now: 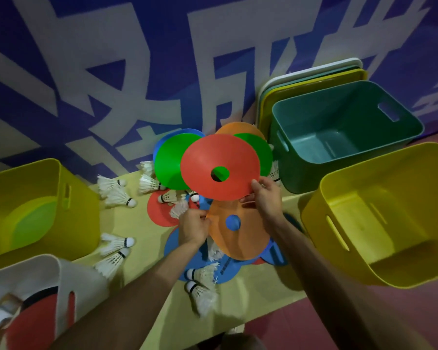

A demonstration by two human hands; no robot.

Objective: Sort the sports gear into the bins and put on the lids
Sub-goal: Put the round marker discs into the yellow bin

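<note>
Fingers [257, 184] of the right hand [266, 200] are clamped on the near rim of a red disc [213, 157], holding it lifted and tilted above the pile in the middle of the tabletop [147, 231]. Just beside it, the left hand [194, 224] has its fingers curled round the left edge of an orange disc [238, 238] lying on top of that pile. Shuttlecocks [116, 198] lie scattered around.

The step in hand looks like sorting the discs. The yellow-green bin [81, 210] at the left already holds a green disc [33, 221]. The white bin [61, 269] at the near left holds a red paddle [36, 314]. The teal bin [304, 173] at the far right and the yellow bin [314, 213] at the near right hold nothing. The lids [314, 74] lean against the wall behind the teal bin, so covering is some way off.

The next move probably calls for carrying the discs leftward over the shuttlecocks and laying them flat on the green one. The thin rims will likely need a firm pinch.
</note>
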